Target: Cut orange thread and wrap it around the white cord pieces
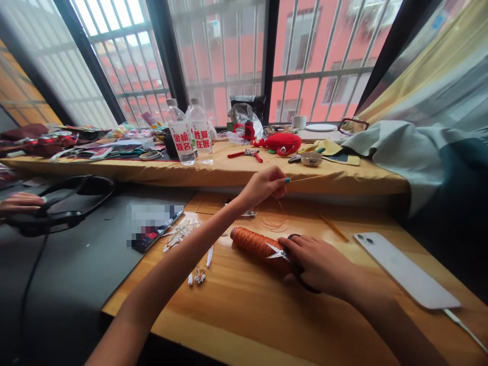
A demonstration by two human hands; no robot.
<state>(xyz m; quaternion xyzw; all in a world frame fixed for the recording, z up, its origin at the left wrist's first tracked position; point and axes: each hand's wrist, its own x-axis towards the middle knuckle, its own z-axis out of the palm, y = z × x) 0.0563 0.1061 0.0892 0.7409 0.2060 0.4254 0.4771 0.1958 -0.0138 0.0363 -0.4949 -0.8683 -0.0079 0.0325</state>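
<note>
My left hand [264, 187] is raised over the wooden table [244, 315], fingers pinched on a thin orange thread [305, 179] that runs out to the right. My right hand [318, 264] rests on the table, closed on black-handled scissors [280, 252] whose short blades point left. The blades lie against an orange spool of thread [253, 242] lying on its side. A loose coil of the same thread [272, 221] sits just behind the spool.
Small white pieces [183, 231] and a dark phone [154, 235] lie left of the spool; a white phone [404, 272] on a cable lies right. Two water bottles [190, 133], red pliers [246, 153] and a red crocheted toy [281, 143] stand on the cluttered sill. Another person's hand [21, 202] rests by black headphones [57, 203].
</note>
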